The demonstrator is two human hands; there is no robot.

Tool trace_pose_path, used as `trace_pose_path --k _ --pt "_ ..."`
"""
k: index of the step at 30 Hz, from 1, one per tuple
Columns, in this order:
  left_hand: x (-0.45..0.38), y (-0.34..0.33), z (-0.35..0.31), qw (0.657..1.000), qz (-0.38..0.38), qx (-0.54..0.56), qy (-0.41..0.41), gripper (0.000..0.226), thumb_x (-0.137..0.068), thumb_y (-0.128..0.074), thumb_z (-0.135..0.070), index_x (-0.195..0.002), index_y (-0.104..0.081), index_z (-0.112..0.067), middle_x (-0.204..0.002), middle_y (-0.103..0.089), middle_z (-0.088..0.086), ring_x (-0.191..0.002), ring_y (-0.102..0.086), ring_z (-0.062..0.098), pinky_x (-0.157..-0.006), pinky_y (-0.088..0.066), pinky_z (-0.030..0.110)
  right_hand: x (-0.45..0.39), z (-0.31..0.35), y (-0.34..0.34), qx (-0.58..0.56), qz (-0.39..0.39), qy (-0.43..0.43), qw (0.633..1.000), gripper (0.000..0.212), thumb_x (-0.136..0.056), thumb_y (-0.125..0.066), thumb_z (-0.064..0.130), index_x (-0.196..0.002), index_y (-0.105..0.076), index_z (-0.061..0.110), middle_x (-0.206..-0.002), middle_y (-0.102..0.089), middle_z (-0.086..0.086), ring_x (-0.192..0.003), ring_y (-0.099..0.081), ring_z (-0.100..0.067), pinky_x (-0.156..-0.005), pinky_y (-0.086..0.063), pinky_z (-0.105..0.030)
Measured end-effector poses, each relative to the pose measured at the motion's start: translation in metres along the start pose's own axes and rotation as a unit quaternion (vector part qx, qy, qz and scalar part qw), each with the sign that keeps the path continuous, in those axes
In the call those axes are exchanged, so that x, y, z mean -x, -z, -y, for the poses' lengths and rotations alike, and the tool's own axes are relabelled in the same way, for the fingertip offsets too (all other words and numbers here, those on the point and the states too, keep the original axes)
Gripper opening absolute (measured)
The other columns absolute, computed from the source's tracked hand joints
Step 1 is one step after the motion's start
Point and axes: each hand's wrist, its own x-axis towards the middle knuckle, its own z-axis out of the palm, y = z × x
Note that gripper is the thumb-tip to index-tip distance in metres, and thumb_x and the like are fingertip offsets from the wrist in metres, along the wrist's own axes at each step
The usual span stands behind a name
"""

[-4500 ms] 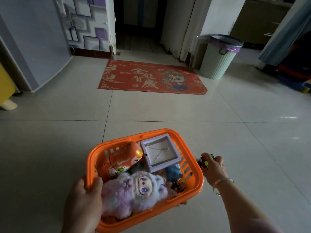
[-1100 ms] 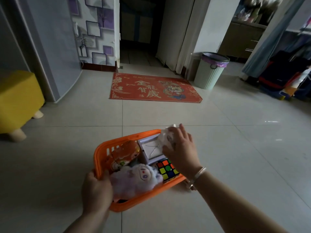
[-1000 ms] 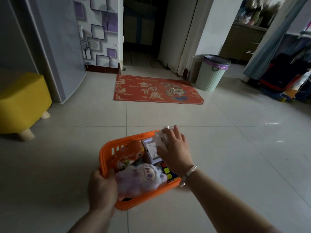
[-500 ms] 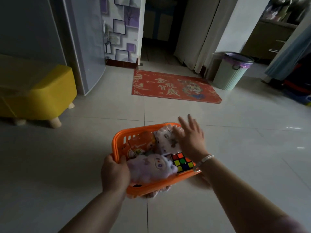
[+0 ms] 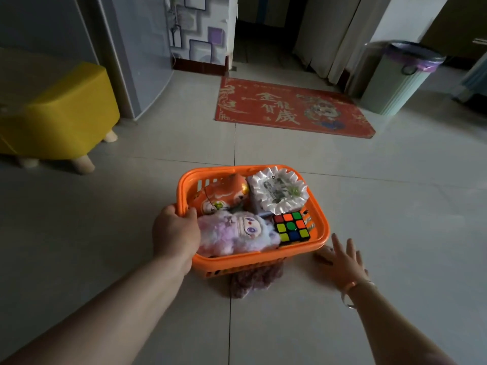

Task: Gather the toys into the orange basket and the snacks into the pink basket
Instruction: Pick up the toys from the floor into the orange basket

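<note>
Head view: your right hand [image 5: 342, 262] has let go, fingers now spread beside the orange basket [image 5: 320, 242]; the frilled white toy [image 5: 279, 191] lies inside, your left hand [image 5: 175, 234] gripping the rim.

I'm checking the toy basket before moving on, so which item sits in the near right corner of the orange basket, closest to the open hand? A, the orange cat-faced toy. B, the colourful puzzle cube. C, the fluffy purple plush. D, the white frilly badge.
B: the puzzle cube lies in the near right corner of the orange basket, nearest the open right hand.
</note>
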Motion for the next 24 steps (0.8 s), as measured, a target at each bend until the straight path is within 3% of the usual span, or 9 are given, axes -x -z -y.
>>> trace_pose_path --k 3,5,7,11,16,24 --pt "0.002 -0.002 -0.003 1.000 0.003 -0.003 0.011 0.022 -0.098 -0.059 -0.026 -0.106 -0.068 -0.007 -0.102 -0.070 0.014 -0.094 -0.066 0.033 -0.083 -0.052 0.039 -0.007 -0.012 -0.015 0.012 0.007 0.012 1.000 0.061 -0.095 -0.034 0.024 -0.147 -0.010 0.044 -0.160 -0.008 -0.002 -0.143 -0.017 -0.032 -0.112 -0.025 -0.049" --pt "0.002 -0.001 -0.004 1.000 0.001 -0.014 0.016 0.022 -0.099 -0.058 -0.026 -0.107 -0.067 -0.008 -0.102 -0.069 0.012 -0.094 -0.066 0.032 -0.083 -0.053 0.038 -0.005 -0.013 -0.021 0.017 -0.039 0.026 0.999 0.052 -0.097 -0.031 0.023 -0.145 -0.023 0.041 -0.151 -0.031 -0.001 -0.133 -0.035 -0.030 -0.101 -0.039 -0.044" --pt "0.001 0.000 -0.004 1.000 -0.001 -0.011 0.020 0.022 -0.098 -0.058 -0.026 -0.108 -0.067 -0.009 -0.102 -0.070 0.012 -0.094 -0.066 0.031 -0.085 -0.055 0.040 -0.001 -0.011 -0.023 0.020 -0.084 0.046 0.995 0.044 -0.098 -0.033 0.025 -0.139 -0.034 0.038 -0.139 -0.043 0.000 -0.123 -0.044 -0.028 -0.091 -0.044 -0.038" --pt "-0.001 -0.001 -0.002 0.999 -0.002 -0.007 0.032 0.022 -0.097 -0.059 -0.027 -0.107 -0.068 -0.010 -0.103 -0.070 0.012 -0.095 -0.067 0.032 -0.088 -0.056 0.045 0.002 -0.014 -0.016 -0.011 -0.124 0.077 0.989 0.044 -0.094 -0.041 0.020 -0.136 -0.041 0.037 -0.134 -0.048 0.002 -0.117 -0.050 -0.029 -0.079 -0.039 -0.034" --pt "0.002 0.003 -0.002 0.999 -0.003 -0.003 0.034 0.022 -0.097 -0.060 -0.027 -0.107 -0.068 -0.008 -0.102 -0.071 0.013 -0.094 -0.068 0.033 -0.088 -0.057 0.048 0.008 -0.027 -0.003 -0.052 -0.187 0.083 0.977 0.064 -0.084 -0.043 -0.005 -0.136 -0.041 0.032 -0.132 -0.052 0.001 -0.108 -0.055 -0.033 -0.073 -0.044 -0.037" --pt "0.009 0.006 -0.006 0.999 0.021 -0.007 0.027 0.020 -0.098 -0.059 -0.024 -0.106 -0.068 -0.007 -0.104 -0.070 0.016 -0.095 -0.068 0.035 -0.088 -0.056 0.046 0.031 -0.025 0.044 -0.050 -0.257 0.125 0.957 0.061 -0.088 -0.046 -0.001 -0.140 -0.038 0.030 -0.138 -0.048 0.004 -0.109 -0.056 -0.032 -0.069 -0.036 -0.031"
